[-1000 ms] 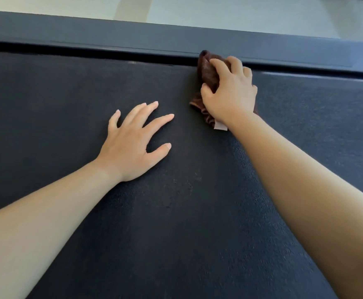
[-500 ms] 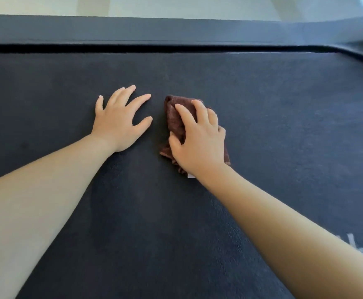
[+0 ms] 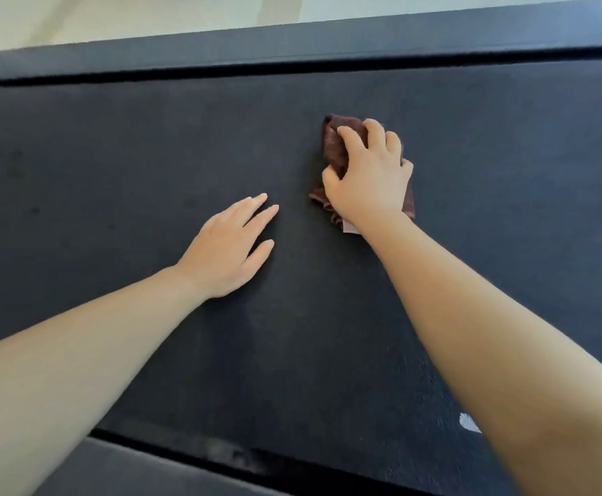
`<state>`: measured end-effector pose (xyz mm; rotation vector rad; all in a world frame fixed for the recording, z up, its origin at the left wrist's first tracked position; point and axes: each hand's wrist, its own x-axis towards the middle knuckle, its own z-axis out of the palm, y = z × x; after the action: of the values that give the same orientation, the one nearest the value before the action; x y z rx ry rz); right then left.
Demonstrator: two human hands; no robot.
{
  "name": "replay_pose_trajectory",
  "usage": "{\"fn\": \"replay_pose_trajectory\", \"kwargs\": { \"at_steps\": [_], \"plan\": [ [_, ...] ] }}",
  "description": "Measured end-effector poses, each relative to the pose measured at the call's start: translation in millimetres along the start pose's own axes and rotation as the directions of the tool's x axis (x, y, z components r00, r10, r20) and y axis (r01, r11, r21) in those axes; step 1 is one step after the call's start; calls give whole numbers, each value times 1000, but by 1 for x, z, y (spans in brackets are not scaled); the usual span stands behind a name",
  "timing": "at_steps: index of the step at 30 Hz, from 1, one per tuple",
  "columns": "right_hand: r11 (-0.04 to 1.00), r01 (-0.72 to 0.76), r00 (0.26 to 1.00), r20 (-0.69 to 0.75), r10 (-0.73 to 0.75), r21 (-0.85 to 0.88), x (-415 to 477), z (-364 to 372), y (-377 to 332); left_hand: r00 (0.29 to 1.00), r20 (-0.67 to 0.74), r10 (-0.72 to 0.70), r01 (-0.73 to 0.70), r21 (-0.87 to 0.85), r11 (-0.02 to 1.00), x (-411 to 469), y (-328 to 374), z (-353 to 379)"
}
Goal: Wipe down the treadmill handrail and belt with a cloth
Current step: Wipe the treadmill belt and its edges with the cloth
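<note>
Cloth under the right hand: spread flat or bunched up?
Bunched. The brown cloth is a crumpled wad on the belt; the right hand grips it with curled fingers.

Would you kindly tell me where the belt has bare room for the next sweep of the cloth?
Bare belt lies left of the left hand, up to the far side rail, and right of the right hand gripping the brown cloth. Crowded only in the narrow gap between the hands.

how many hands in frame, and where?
2. The left hand lies flat on the belt, centre-left. The right hand is beyond it to the right, fingers curled round a brown cloth on the belt. Neither is hidden.
</note>
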<state>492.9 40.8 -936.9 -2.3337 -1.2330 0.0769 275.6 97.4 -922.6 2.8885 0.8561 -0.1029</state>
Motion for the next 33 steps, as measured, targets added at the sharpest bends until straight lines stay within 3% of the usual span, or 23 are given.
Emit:
{"fn": "replay_pose_trajectory", "kwargs": {
  "at_steps": [6,12,17,22,27,33],
  "plan": [
    [997,51,999,7,-50,-49,-18,-4,-2,999,5,36,-36,66,997,-6,-7,8],
    [987,68,993,101,-54,-143,-50,-20,-10,970,54,236,-237,31,971,-10,-40,12],
    [989,-50,998,35,56,-140,-116,-16,-40,912,-45,407,-409,-64,910,0,-83,10],
    [973,-160,987,-37,156,-167,-166,1,-82,900,-150,409,-432,-188,882,5,-86,18],
    [969,-187,980,-101,172,-162,-140,8,-83,899,-191,394,-429,-200,881,6,-86,22],
    [980,-125,991,-72,116,-153,-55,17,-71,907,-80,413,-420,-213,882,-7,-89,13]
  ]
}}
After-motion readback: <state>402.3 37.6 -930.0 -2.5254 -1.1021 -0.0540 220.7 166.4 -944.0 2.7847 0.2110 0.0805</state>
